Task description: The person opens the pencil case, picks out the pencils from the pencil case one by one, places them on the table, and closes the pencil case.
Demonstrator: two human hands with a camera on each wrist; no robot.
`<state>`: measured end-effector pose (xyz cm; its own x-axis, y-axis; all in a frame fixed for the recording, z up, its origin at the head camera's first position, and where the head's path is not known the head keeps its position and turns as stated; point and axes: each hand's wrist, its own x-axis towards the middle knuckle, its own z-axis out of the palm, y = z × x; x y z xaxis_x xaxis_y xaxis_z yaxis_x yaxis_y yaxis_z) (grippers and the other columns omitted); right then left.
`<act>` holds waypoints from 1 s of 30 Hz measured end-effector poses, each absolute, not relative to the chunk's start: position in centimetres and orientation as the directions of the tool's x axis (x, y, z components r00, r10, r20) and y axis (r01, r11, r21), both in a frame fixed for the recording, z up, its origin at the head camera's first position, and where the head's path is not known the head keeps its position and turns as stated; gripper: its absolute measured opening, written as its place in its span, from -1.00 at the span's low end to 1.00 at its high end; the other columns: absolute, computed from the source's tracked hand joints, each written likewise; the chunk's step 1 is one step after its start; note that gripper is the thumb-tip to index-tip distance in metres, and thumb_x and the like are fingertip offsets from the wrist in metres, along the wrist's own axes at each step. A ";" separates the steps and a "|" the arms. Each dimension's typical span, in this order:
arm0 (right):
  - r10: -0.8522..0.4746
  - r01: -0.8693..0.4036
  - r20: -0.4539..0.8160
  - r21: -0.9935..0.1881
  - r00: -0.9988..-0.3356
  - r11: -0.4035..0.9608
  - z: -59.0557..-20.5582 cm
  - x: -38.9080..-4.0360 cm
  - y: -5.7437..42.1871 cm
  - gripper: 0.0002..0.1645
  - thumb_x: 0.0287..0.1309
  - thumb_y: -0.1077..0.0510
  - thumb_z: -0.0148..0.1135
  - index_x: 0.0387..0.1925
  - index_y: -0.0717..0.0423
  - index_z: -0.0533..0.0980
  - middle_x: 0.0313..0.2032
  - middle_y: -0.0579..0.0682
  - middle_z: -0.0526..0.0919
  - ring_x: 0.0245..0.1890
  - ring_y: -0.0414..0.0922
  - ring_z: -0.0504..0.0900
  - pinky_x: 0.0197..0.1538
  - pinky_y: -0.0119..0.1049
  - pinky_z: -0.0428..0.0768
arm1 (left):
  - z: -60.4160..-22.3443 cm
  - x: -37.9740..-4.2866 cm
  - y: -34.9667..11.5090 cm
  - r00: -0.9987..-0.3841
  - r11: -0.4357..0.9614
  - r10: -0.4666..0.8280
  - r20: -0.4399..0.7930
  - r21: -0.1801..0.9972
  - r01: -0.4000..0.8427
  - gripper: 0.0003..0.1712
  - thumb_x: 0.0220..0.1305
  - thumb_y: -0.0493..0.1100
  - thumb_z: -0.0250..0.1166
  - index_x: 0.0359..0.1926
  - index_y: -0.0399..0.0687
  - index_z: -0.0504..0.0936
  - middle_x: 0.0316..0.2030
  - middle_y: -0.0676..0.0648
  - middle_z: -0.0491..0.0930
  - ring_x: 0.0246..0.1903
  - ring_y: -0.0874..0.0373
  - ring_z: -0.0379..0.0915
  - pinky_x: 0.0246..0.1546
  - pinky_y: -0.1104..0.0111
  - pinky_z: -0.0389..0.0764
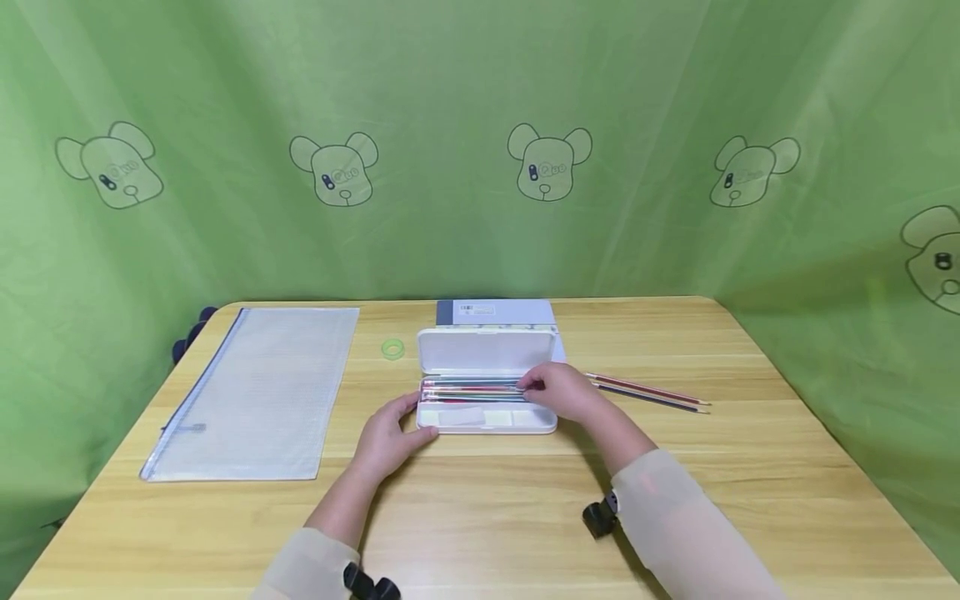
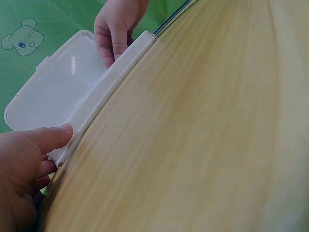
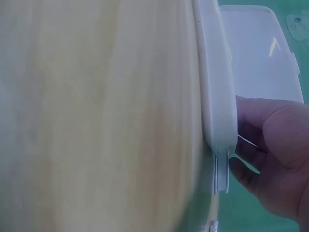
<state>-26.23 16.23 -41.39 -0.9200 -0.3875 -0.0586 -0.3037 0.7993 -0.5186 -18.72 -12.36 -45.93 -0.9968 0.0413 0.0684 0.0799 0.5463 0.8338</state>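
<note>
An open white pencil case lies on the table, its lid raised at the back. Several pencils lie lengthwise in its rear part, and a small whitish piece sits in the front part. My left hand holds the case's left end, thumb on the front corner and fingers along the side. Over the right end, my right hand reaches in and pinches at a pencil's end; the front wall hides its fingertips in the left wrist view.
Two pencils, one red and one dark, lie right of the case. A translucent zip pouch covers the table's left part. A green tape ring lies left of the lid. Behind it is a blue-white box or booklet.
</note>
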 end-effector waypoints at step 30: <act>-0.416 -0.283 -0.104 -0.586 -0.903 0.759 -41.6 -26.3 16.3 -0.77 0.29 0.23 0.18 -0.08 0.13 0.67 -0.07 0.10 0.71 0.03 0.05 0.62 0.20 0.02 0.57 | -45.9 -18.7 -12.4 -0.997 0.547 0.037 0.067 0.834 0.076 -0.26 0.09 -0.09 0.46 0.28 -0.22 0.46 0.26 -0.22 0.50 0.35 -0.17 0.31 0.43 -0.02 0.26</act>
<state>-26.28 16.34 -41.63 -0.9032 -0.4164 -0.1042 -0.2826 0.7595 -0.5860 -18.67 -12.40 -45.92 -0.9971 0.0366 0.0665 0.0757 0.5473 0.8335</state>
